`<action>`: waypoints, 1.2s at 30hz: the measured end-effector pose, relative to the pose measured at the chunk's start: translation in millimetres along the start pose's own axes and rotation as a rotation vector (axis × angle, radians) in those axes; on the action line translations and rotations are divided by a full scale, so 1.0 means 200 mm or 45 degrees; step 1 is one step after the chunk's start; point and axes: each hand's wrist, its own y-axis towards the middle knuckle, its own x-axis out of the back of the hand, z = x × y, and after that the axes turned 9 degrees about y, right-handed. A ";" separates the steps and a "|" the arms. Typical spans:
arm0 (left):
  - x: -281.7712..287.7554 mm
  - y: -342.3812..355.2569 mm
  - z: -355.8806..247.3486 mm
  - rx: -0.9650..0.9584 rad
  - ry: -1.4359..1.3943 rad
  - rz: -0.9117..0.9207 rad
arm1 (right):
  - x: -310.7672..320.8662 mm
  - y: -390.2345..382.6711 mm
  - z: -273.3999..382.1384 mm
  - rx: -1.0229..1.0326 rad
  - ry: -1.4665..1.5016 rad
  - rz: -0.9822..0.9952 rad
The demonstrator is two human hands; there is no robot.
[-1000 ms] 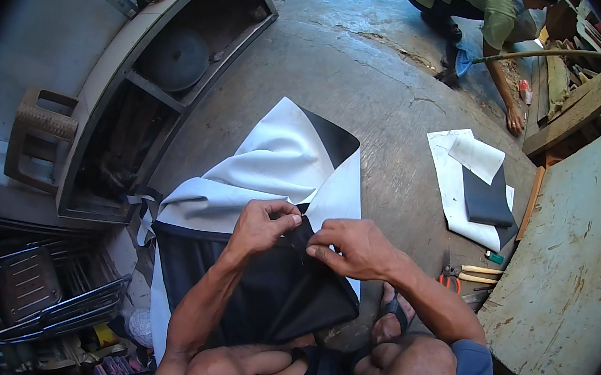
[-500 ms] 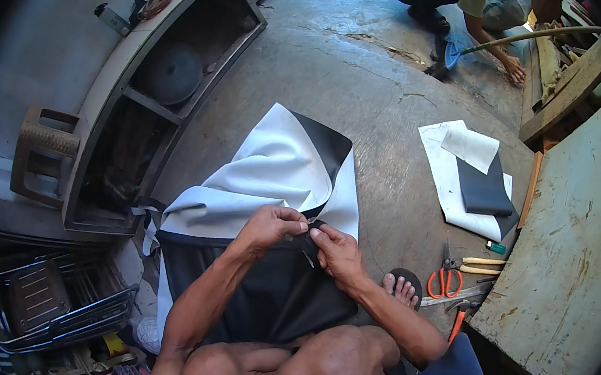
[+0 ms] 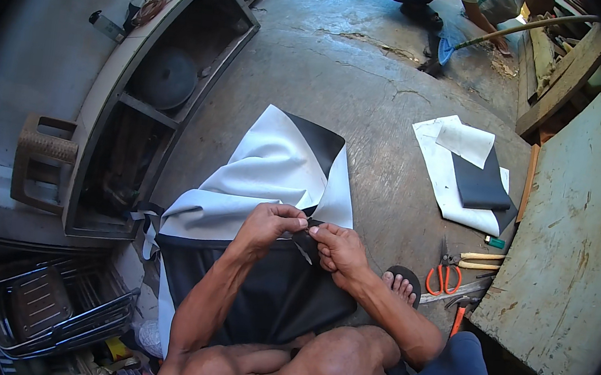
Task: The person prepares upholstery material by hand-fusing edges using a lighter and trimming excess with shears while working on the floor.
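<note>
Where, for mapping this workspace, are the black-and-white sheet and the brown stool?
Black-and-white sheet [image 3: 263,291]: head view, its black side.
Brown stool [image 3: 48,148]: head view, its middle band.

The sheet [image 3: 274,292] just below the grip looks like coated cloth to me, smooth with a soft sheen on its dark face, matt on its white one. Right of the grip, the scissors [image 3: 445,268] have glossy plastic handles; farther right, the board [image 3: 569,240] is painted, rough and scuffed. Well left, the stool [image 3: 49,149] looks like textured plastic.
</note>
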 end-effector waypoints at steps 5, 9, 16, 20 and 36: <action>0.05 0.02 0.06 0.059 -0.137 0.019 | 0.01 -0.02 0.04 -0.092 0.098 0.014; 0.12 0.00 0.09 -0.004 -0.221 0.042 | 0.03 -0.01 0.03 -0.083 -0.087 0.105; -0.01 -0.02 0.09 -0.141 -0.099 -0.060 | 0.03 -0.02 0.01 0.185 -0.375 0.062; -0.10 -0.03 0.16 -0.300 0.058 -0.097 | 0.12 0.03 0.01 0.223 -0.393 0.031; -0.26 0.09 0.26 -0.538 0.348 -0.050 | 0.34 -0.05 0.06 0.222 -0.281 -0.042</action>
